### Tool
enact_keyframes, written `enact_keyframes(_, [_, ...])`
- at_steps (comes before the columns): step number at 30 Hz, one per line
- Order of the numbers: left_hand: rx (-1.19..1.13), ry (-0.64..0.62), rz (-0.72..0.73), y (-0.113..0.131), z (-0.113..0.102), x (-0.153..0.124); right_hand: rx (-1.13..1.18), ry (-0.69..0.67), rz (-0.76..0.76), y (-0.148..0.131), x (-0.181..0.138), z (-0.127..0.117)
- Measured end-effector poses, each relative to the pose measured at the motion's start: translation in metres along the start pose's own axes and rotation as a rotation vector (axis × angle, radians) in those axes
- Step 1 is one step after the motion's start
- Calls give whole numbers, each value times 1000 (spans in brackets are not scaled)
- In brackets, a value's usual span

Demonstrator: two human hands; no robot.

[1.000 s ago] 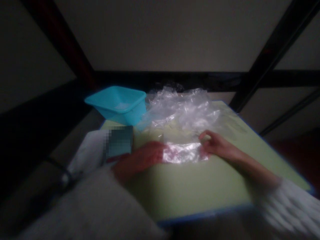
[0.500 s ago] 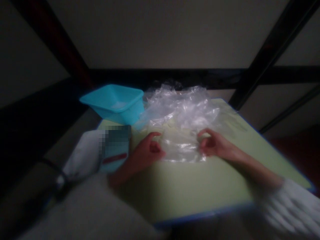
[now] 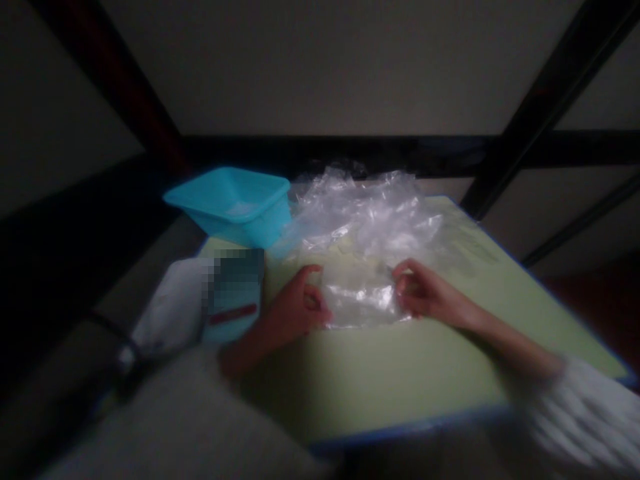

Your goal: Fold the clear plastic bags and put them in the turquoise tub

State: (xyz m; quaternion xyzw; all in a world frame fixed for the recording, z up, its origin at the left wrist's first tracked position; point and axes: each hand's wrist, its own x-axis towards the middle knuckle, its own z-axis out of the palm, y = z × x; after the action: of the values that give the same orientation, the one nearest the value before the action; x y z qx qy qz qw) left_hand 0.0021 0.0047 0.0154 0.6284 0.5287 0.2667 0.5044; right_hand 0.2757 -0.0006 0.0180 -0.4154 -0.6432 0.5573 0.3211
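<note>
A clear plastic bag (image 3: 363, 303) lies nearly flat on the yellow-green tabletop, light glinting off its creases. My left hand (image 3: 300, 303) grips its left edge, the thumb near the lower corner and the fingers curled. At the opposite edge, my right hand (image 3: 423, 290) holds the bag the same way with bent fingers. Just beyond both hands rises a loose pile of crumpled clear plastic bags (image 3: 373, 210). The picture is dim and blurred, so the exact finger contact is hard to see.
A turquoise plastic basin (image 3: 265, 223) stands at the back left, with something pale inside. Nearer, beside my left forearm, lies a partly pixelated flat item (image 3: 233, 327) with a red strip, next to a white object (image 3: 173, 300). The table (image 3: 400, 380) has a blue edge.
The near part of the bag has shifted slightly and its glints differ. Both hands keep almost the same place and hold; the whole view has moved a little.
</note>
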Motion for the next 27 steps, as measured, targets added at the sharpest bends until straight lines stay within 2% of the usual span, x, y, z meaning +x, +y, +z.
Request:
enact_keyframes(10, [116, 49, 1, 6, -3, -6, -35, 36, 51, 0, -1, 3])
enact_keyframes(19, [241, 75, 68, -1, -7, -8, -66, 66, 62, -2, -3, 5])
enact_keyframes(27, [283, 41, 44, -3, -5, -10, -27, 71, 49, 3, -2, 6])
